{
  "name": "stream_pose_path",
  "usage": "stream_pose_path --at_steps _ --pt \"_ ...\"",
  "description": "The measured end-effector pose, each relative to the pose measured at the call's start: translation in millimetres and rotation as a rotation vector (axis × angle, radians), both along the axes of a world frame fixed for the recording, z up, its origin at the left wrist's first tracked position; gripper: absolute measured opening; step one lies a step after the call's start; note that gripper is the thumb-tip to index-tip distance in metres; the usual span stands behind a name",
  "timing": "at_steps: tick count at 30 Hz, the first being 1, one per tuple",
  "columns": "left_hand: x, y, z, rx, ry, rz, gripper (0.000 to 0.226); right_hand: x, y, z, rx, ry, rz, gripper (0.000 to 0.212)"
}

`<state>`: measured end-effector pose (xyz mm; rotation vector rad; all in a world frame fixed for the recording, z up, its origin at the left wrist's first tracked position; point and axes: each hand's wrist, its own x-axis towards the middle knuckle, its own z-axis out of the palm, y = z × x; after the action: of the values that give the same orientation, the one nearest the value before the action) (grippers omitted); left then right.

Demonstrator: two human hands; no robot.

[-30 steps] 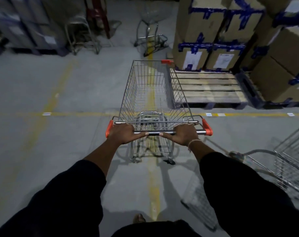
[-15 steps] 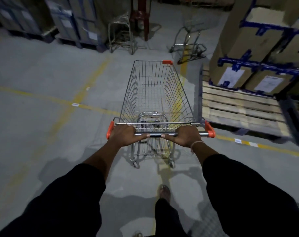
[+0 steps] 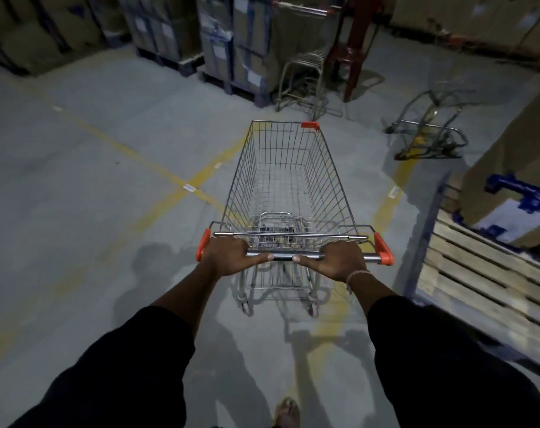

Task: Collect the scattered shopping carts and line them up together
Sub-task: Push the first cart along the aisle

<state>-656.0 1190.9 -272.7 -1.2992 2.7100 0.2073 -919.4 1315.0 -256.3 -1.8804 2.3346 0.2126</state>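
Observation:
A wire shopping cart (image 3: pixel 285 186) with orange corner caps stands right in front of me, its basket holding nothing. My left hand (image 3: pixel 228 256) grips the left part of its metal handle bar. My right hand (image 3: pixel 339 259) grips the right part of the same bar. Ahead stands a second cart (image 3: pixel 302 72) near the stacked boxes, its basket partly hidden in the dark. A third cart (image 3: pixel 429 125) is at the far right, blurred.
Wrapped cardboard boxes on pallets (image 3: pixel 219 41) line the back wall. A red stool (image 3: pixel 352 44) stands beside the far cart. A wooden pallet (image 3: pixel 484 273) with strapped boxes (image 3: pixel 518 186) lies at my right. Yellow lines (image 3: pixel 157 168) cross the grey concrete floor.
The cart and I have swung to the left. The pallet and boxes have slid to the right edge, and the far carts now lie ahead and closer. Both hands have kept their grip.

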Motion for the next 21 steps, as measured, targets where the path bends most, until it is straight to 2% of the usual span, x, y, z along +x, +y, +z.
stream_pose_path --at_steps 9,21 --pt "-9.0 -63.3 10.0 -0.019 -0.022 0.224 0.104 -19.6 -112.1 1.9 0.023 -0.002 0.134 0.105" --pt "3.9 -218.6 6.5 -0.041 -0.004 0.32 0.102 -17.3 -310.1 -3.5 0.013 0.009 0.292 0.102"
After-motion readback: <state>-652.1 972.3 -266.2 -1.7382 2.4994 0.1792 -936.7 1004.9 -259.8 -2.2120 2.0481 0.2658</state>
